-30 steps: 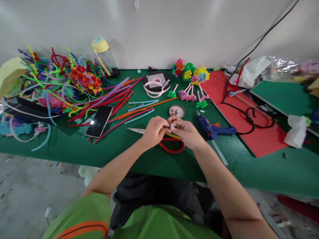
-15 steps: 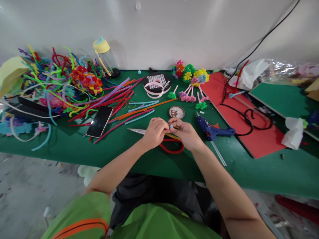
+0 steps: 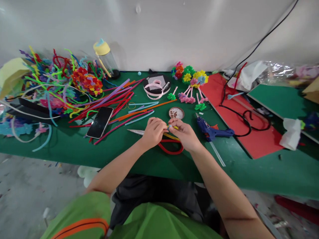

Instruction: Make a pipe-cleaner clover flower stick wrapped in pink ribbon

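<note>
My left hand and my right hand meet above the green table, fingers closed in a pinch. Between the fingertips is a small fuzzy piece of pipe cleaner, light blue with some yellow beside it; most of it is covered by the fingers. Beneath the hands lie scissors with red handles, their blades pointing left. Just beyond the fingers sits a small round dish of white beads. To the right of my right hand rests a blue glue gun with a clear glue stick sticking out.
Left lie a phone, loose pipe cleaners and a colourful heap. A bottle, a ribbon reel and pipe-cleaner flowers stand at the back. Rightward are a red board and a black cord.
Between the fingertips a bit of yellow now shows beside the light blue. Both hands stay in nearly the same place, still pinching, and the view has shifted slightly.
</note>
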`<state>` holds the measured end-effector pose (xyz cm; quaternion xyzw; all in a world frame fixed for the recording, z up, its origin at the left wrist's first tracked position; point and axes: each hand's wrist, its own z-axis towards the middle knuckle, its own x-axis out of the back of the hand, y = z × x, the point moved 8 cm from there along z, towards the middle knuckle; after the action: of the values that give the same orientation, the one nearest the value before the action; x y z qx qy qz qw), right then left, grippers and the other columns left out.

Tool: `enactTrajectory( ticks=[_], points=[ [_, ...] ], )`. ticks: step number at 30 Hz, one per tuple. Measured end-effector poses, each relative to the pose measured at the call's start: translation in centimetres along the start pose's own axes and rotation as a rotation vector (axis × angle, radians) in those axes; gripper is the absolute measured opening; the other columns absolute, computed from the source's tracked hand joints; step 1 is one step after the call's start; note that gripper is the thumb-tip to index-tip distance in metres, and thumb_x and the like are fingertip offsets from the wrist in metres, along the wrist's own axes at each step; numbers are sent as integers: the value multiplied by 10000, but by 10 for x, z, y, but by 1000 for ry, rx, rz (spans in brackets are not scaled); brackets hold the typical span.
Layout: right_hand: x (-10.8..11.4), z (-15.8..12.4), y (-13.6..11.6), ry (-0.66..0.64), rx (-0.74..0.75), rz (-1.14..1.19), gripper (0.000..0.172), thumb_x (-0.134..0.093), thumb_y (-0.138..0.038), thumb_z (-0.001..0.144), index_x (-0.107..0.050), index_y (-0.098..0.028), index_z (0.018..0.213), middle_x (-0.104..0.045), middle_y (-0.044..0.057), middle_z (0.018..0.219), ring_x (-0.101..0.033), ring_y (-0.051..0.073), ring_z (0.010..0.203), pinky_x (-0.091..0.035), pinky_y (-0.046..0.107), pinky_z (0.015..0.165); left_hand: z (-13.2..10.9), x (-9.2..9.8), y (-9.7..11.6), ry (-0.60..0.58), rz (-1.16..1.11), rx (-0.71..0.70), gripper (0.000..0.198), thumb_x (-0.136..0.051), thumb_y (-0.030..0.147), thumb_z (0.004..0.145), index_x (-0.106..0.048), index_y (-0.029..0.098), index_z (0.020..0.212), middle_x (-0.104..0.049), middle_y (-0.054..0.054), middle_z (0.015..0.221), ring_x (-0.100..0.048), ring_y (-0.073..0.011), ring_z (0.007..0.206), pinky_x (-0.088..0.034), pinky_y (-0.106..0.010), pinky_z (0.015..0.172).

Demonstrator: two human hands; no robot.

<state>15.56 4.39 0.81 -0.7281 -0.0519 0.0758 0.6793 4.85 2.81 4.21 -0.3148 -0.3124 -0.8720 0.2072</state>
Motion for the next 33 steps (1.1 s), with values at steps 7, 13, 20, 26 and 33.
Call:
enactTrajectory(
  ticks=[7, 13, 20, 26, 33],
  points=[
    [7, 2, 0, 48, 41, -62, 206, -653, -397, 678, -590, -201, 681, -515, 45, 961, -509, 169, 966, -439, 320, 794, 2, -1, -1, -21, 10, 7, 139, -399, 158, 858, -483, 197, 754, -623, -14, 758, -541, -142, 795, -362, -327, 782],
    [-3, 4, 1, -60, 69, -231, 166, -544, -331, 765, -542, -188, 682, -529, 48, 920, -527, 160, 905, -436, 338, 806, 4, 1, 4, -31, 75, -63, 143, -409, 151, 860, -482, 184, 742, -617, -9, 728, -545, -135, 786, -353, -313, 783],
    [11, 5, -7, 172, 177, -402, 106, -519, -292, 790, -555, -204, 837, -565, 62, 961, -543, 178, 939, -466, 300, 687, 3, 1, -22, -63, 216, 142, 159, -387, 208, 884, -528, 180, 816, -643, -34, 810, -552, -175, 847, -337, -350, 832],
    [12, 6, -5, 189, 166, -476, 90, -522, -269, 781, -573, -195, 796, -589, 62, 934, -563, 183, 894, -470, 300, 668, -1, 3, -50, -174, 442, 370, 229, -355, 157, 862, -552, 127, 975, -595, -109, 1021, -514, -252, 973, -350, -383, 832],
    [14, 9, -3, 203, 185, -498, 69, -527, -246, 776, -577, -200, 763, -601, 54, 896, -575, 179, 858, -493, 298, 653, -9, 10, -78, -355, 671, 593, 274, -339, 41, 796, -556, 82, 958, -578, -141, 947, -524, -292, 930, -360, -414, 805]
  ],
)
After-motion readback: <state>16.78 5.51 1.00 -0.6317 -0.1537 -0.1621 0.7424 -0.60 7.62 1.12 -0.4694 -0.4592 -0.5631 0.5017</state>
